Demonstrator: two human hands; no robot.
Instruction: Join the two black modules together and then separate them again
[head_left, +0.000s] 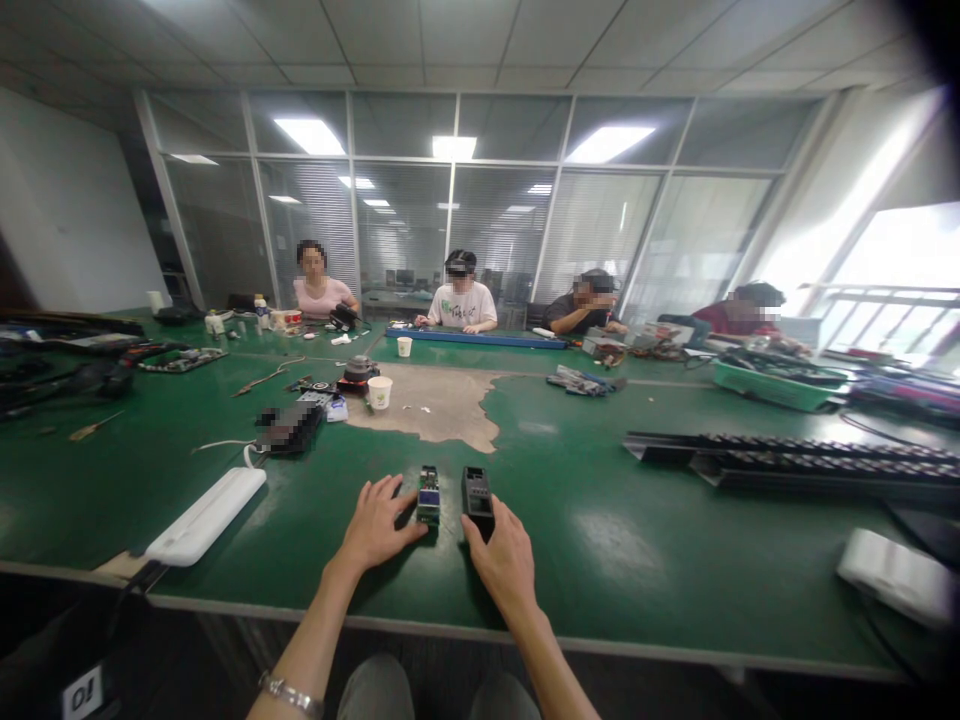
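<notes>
A small circuit board (429,497) lies bare on the green bench (577,600), directly in front of the person, with a blue part on its upper face. To its right, separated by a narrow strip of bench, is a black case (478,490) with openings in its top. The left hand (381,525) is spread, thumb and forefinger reaching to the near left side of the board; whether they actually press on it I cannot tell. The right hand (504,560) has the near end of the case between thumb and fingers, though how firmly is unclear.

As things stand, board and case are two separate pieces: the board is fully outside, and nothing visible links them. Judging by this view, they are not yet fitted together, and no fastening seems done. Off to the left lies a white power strip (208,515), well apart from both hands.
</notes>
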